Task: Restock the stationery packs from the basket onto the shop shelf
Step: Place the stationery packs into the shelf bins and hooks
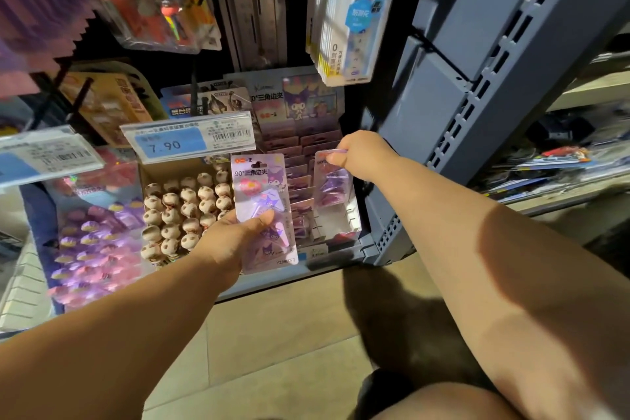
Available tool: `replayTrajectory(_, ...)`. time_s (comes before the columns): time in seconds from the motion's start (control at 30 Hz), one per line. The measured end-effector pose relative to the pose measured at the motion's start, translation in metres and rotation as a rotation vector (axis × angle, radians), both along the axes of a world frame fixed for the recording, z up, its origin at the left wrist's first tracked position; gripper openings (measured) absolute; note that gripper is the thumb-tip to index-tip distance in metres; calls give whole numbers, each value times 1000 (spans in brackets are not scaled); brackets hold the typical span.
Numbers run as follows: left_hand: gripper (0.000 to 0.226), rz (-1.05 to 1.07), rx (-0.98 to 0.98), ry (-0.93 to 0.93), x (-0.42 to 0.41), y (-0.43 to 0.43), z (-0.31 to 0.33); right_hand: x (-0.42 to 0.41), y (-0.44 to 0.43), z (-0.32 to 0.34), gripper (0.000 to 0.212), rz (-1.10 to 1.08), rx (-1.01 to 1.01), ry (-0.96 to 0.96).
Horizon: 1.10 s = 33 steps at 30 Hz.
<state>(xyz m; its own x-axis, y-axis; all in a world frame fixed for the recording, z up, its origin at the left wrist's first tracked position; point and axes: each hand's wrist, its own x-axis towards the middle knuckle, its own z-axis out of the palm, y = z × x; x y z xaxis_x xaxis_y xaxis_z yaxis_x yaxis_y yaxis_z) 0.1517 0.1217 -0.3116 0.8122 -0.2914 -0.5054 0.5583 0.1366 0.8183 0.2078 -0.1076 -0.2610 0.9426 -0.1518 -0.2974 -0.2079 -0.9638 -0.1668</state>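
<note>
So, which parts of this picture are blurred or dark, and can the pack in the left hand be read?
Head view: the pack in the left hand is sharp, its print readable; the hanging packs top left smear with blur; a shadow crosses the right forearm; the wide lens slants the shelf upright.

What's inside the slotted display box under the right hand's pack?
Display box holds rows of purple packs at back and left; bare white dividers show front right. The pack in the right hand covers slots behind it.
</note>
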Motion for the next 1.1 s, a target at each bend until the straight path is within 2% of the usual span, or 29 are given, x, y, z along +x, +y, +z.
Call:
replayTrajectory(0.13,12,-12,0,-10,0,0,-1,5,0,-8,46,-36,-66,6)
replayTrajectory(0.27,16,-35,-9,-53,1,2,-7,5,4,-10,51,-118,-61,-71)
replayTrajectory(0.37,17,-36,-23,-47,0,2,-8,1,4,-17,39,-144,-65,-61)
replayTrajectory(0.47,18,-18,-24,-16,1,1,-9,-7,4,-29,11,-158,62,54)
replayTrajectory(0.5,17,-8,-26,-9,2,1,-9,-10,6,-30,7,-155,92,91)
replayTrajectory(0.6,37,3,-39,4,2,1,-10,-6,12,-33,3,-166,71,132)
replayTrajectory(0.67,39,-6,-41,2,2,1,-10,-2,13,-32,11,-150,45,115)
replayTrajectory(0.8,33,7,-28,11,4,2,-12,-2,14,-38,54,-46,9,44)
replayTrajectory(0.83,30,14,-19,14,4,1,-13,-2,13,-39,59,-7,-14,54)
replayTrajectory(0.9,27,12,-9,13,3,1,-12,-2,13,-36,53,-36,17,45)
replayTrajectory(0.97,21,7,-8,4,2,0,-10,-7,11,-30,36,-85,72,17)
replayTrajectory(1.1,14,39,6,3,0,-2,-8,-13,15,-11,39,-42,37,-282)
